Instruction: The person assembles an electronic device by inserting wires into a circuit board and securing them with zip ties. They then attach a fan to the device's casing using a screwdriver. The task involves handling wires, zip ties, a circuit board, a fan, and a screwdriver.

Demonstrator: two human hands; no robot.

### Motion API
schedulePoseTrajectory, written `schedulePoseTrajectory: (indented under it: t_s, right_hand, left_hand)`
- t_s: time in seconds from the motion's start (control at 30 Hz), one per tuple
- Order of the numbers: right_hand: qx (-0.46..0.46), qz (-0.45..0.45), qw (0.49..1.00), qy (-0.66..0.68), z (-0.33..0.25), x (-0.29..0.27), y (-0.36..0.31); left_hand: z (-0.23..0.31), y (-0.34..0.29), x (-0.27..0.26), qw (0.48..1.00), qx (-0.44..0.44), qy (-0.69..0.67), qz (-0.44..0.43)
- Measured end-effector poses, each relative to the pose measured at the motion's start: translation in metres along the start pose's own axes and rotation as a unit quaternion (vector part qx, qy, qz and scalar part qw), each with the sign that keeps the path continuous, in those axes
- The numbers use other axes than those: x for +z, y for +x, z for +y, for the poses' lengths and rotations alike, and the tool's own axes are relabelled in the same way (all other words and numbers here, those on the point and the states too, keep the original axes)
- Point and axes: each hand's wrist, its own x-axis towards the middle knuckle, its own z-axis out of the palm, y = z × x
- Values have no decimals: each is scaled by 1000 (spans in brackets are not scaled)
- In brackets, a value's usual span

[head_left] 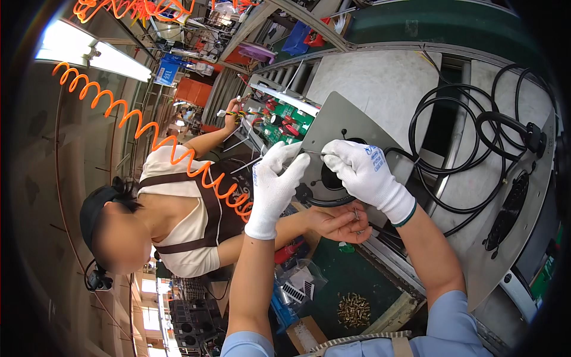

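My left hand [273, 189], in a white glove, pinches at the edge of a grey metal panel [340, 116]. My right hand [370, 177], gloved too, is closed in a pinch just right of it. A thin, dark, wire-like strand [313, 153] runs between the two sets of fingertips; its exact kind is too small to tell. Behind my right hand, a black round part [334, 178] on the panel is partly hidden. A thick black cable [416, 163] leads from the panel to the right in loose coils.
A co-worker's hand [340, 224] holds small metal pieces below my hands; their other hand [232, 116] grips wires near green circuit boards [291, 116]. A second grey panel [513, 253] lies right. Brass-coloured screws [354, 310] are heaped nearby. An orange coiled hose [151, 134] hangs left.
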Motion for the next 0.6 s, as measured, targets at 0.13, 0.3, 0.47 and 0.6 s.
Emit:
schedulePoseTrajectory:
  t_s: [0.13,0.3,0.47,0.6]
  right_hand:
    - [11,-37,999,33,-1,-3,1]
    - [8,-38,997,66,3,-2,1]
    - [-32,-34,995,83,4,0,-1]
    - [-26,-42,994,92,5,-1,1]
  left_hand:
    - [-3,1,2,1000,28,-9,-2]
    - [-4,2,0,1000,-2,-20,-9]
    - [-11,2,0,999,47,9,-2]
    - [-9,3,-3,998,60,24,-17]
